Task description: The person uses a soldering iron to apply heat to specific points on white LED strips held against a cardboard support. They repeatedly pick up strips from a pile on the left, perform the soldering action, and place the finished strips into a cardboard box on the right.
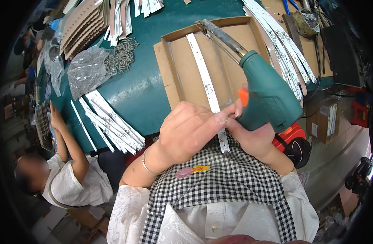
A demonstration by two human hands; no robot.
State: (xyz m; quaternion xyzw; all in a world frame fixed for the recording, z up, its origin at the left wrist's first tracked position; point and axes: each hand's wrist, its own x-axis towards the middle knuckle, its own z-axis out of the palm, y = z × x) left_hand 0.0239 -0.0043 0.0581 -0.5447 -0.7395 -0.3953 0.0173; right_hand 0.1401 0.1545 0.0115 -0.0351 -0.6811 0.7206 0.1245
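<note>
Left hand: from where I stand, the left hand [186, 126] has its grip closed in a pinch on the white strip [205, 77], thumb on top, probably to keep so slender a piece from twisting.
Right hand: the right hand [257, 136] has its grip wrapped around the handle of the green gun-shaped tool [272, 93], its fingertips meeting the strip beside the left thumb; this seems a way to steady the piece without putting the tool down.
Strip: it slants from above the cardboard tray [182, 61] to its near end over the checked apron [219, 183], held close to the body, likely for an easy look.
Tool tip: it points away, toward the tray's far edge, which presumably keeps the metal end off the fingers.
Left of the tray: a fanned pile of strips [113, 122] lies near on the green worktop [150, 81], with a heap of small metal parts [121, 56] farther back, both seemingly within reach.
Right of the tray: more long strips [282, 44] lie bunched lengthwise, perhaps for easy picking.
</note>
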